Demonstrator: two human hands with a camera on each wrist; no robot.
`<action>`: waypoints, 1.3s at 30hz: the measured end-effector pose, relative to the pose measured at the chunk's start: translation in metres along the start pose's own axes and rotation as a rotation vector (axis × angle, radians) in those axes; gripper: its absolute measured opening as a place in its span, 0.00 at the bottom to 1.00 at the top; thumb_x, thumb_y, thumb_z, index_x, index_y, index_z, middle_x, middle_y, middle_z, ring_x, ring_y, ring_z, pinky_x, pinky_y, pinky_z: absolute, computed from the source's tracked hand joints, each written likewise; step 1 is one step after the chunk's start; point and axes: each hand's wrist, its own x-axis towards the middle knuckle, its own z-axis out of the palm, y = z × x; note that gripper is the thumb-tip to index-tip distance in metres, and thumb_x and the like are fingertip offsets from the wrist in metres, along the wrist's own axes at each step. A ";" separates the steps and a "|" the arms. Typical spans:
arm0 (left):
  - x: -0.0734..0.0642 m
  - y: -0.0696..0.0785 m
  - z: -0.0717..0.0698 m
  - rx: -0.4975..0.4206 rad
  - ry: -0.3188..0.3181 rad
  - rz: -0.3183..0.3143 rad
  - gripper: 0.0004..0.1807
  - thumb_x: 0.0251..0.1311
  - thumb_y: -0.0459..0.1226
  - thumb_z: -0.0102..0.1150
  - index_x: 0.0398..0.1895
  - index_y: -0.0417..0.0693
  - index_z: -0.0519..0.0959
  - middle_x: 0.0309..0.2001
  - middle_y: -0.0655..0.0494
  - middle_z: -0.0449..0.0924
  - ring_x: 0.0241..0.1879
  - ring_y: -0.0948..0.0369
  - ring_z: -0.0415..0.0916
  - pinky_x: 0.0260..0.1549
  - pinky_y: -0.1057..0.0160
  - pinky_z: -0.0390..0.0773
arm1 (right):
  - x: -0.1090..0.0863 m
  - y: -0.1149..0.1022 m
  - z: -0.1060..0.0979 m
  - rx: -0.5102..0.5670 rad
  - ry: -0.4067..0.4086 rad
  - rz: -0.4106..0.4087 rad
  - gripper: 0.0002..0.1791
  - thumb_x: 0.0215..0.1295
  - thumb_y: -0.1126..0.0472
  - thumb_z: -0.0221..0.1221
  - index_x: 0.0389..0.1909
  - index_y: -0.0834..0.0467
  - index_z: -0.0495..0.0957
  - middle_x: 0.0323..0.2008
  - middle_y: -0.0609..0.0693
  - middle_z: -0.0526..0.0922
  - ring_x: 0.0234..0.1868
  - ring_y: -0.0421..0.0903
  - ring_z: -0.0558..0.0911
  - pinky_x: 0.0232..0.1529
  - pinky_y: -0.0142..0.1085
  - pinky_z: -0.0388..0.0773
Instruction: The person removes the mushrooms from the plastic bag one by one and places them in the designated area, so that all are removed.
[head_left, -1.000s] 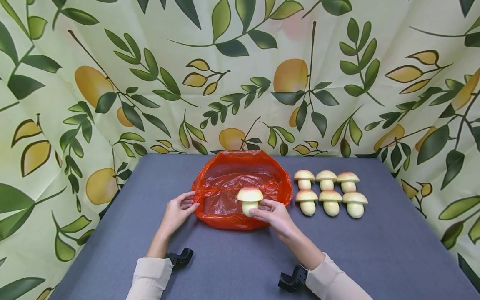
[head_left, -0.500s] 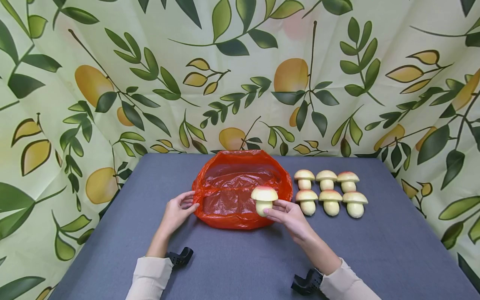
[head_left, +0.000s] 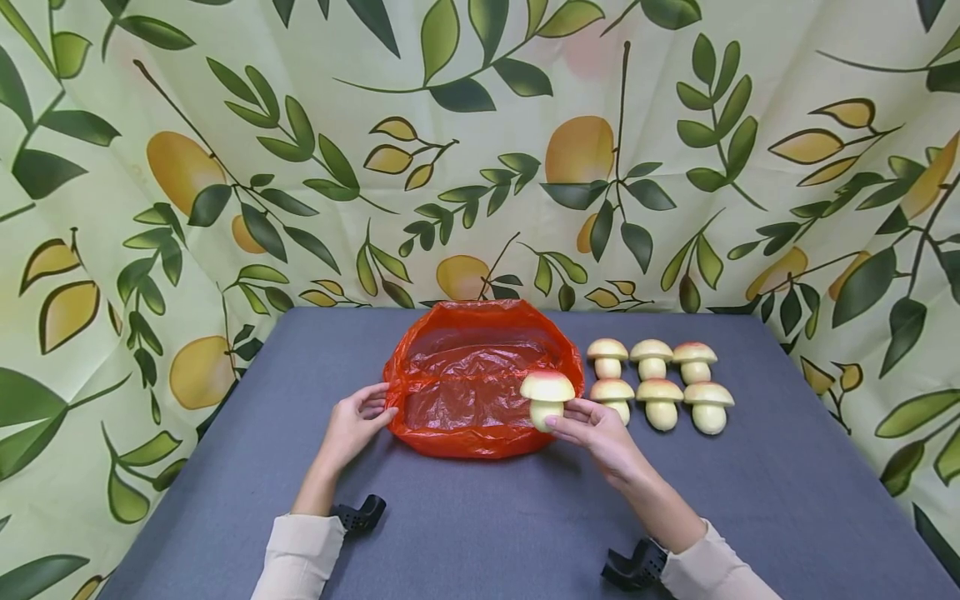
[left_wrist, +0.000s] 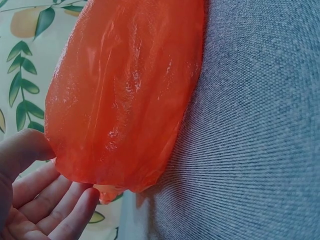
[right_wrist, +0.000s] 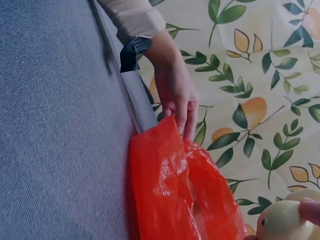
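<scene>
A red plastic bag [head_left: 465,442] lies with its mouth spread wide on the grey table. My left hand [head_left: 358,423] pinches its left rim between thumb and fingers; in the left wrist view the thumb [left_wrist: 27,150] is against the bag's edge. My right hand [head_left: 603,437] holds a model mushroom [head_left: 547,398] by the stem, cap up, above the bag's right rim. In the right wrist view, only part of the held mushroom [right_wrist: 282,222] shows at the lower right corner.
Several similar mushrooms [head_left: 661,404] stand in two rows on the table [head_left: 480,533], right of the bag. A leaf-and-fruit patterned cloth [head_left: 480,167] hangs behind and at the sides. Each wrist wears a black camera mount [head_left: 636,565].
My right hand has moved right with the mushroom, from over the bag's middle to its right rim. The left hand and the bag have stayed in place.
</scene>
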 end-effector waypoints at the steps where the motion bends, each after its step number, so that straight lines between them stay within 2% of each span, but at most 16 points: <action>1: 0.000 0.000 0.000 0.000 0.001 0.001 0.24 0.55 0.28 0.65 0.56 0.31 0.75 0.48 0.32 0.81 0.48 0.44 0.80 0.50 0.54 0.83 | -0.001 0.000 -0.001 0.000 0.006 -0.002 0.33 0.63 0.63 0.61 0.63 0.76 0.61 0.40 0.43 0.83 0.39 0.30 0.83 0.52 0.32 0.84; 7: 0.001 -0.001 0.001 0.003 0.001 0.001 0.24 0.55 0.28 0.65 0.56 0.31 0.75 0.48 0.33 0.81 0.48 0.44 0.80 0.50 0.54 0.83 | -0.005 0.003 -0.010 -0.018 0.047 -0.003 0.32 0.63 0.64 0.61 0.62 0.77 0.62 0.38 0.42 0.84 0.38 0.30 0.83 0.50 0.31 0.84; 14: 0.000 -0.001 0.001 0.016 0.000 -0.003 0.23 0.55 0.28 0.65 0.56 0.31 0.75 0.48 0.33 0.82 0.48 0.45 0.80 0.50 0.55 0.83 | -0.009 0.009 -0.021 -0.047 0.064 0.020 0.34 0.63 0.63 0.61 0.64 0.77 0.61 0.41 0.44 0.85 0.38 0.29 0.83 0.50 0.31 0.84; 20: 0.000 -0.001 0.001 0.024 -0.005 -0.013 0.24 0.56 0.29 0.65 0.56 0.31 0.75 0.48 0.33 0.81 0.49 0.44 0.80 0.51 0.55 0.83 | -0.012 0.013 -0.032 -0.054 0.033 0.001 0.34 0.64 0.62 0.61 0.63 0.78 0.61 0.40 0.41 0.85 0.39 0.29 0.83 0.50 0.30 0.84; 25: 0.000 -0.002 0.001 0.022 0.008 0.006 0.23 0.55 0.27 0.65 0.55 0.30 0.75 0.47 0.32 0.82 0.47 0.44 0.81 0.49 0.56 0.84 | -0.015 0.016 -0.044 -0.077 0.002 0.002 0.32 0.65 0.62 0.60 0.61 0.79 0.63 0.38 0.36 0.84 0.39 0.30 0.84 0.49 0.27 0.83; 31: 0.000 -0.001 0.001 0.014 0.013 0.009 0.23 0.54 0.27 0.65 0.55 0.30 0.75 0.46 0.32 0.82 0.47 0.45 0.81 0.48 0.56 0.84 | -0.016 0.018 -0.055 -0.126 -0.026 0.003 0.33 0.65 0.60 0.60 0.62 0.78 0.63 0.42 0.38 0.83 0.40 0.30 0.84 0.49 0.26 0.83; 39: -0.002 0.002 -0.001 -0.011 0.008 0.005 0.23 0.55 0.28 0.65 0.55 0.29 0.75 0.48 0.31 0.81 0.48 0.44 0.81 0.50 0.54 0.83 | -0.016 0.023 -0.068 -0.161 -0.067 0.002 0.30 0.66 0.61 0.59 0.59 0.79 0.64 0.39 0.36 0.83 0.40 0.31 0.84 0.48 0.26 0.83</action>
